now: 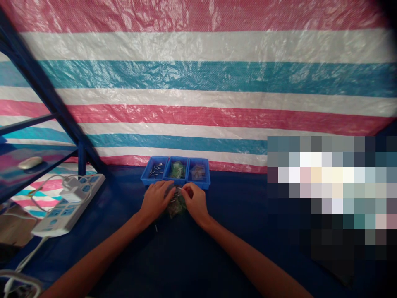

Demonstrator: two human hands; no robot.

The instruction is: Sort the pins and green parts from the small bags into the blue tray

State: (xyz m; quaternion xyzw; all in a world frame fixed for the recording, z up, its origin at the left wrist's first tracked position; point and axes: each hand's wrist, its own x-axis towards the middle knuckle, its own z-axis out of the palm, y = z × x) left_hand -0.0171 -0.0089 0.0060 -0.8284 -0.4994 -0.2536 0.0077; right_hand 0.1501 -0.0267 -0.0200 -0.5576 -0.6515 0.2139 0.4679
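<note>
My left hand (pixel 157 202) lies with its fingers stretched forward at the left side of a small pile (pixel 176 207) of metal pieces and greenish and clear plastic. Opposite it, my right hand (pixel 197 203) pinches a small slim metal piece (pixel 178 188) between thumb and forefinger. The exact kind of this piece is too small to tell. Just beyond the hands stand three joined blue bins. Slim metal pieces lie in the left bin (pixel 143 179), green packets (pixel 177 169) in the middle one, and clear small packets (pixel 198 172) in the right one.
A single slim metal piece (pixel 156 228) lies on the dark blue table (pixel 182 265). At the left are a white power strip (pixel 71 207) with plugs and cables, a blue metal frame (pixel 46 95) and a white mouse (pixel 30 163). Striped sheeting (pixel 198 74) hangs behind. The right side is pixelated.
</note>
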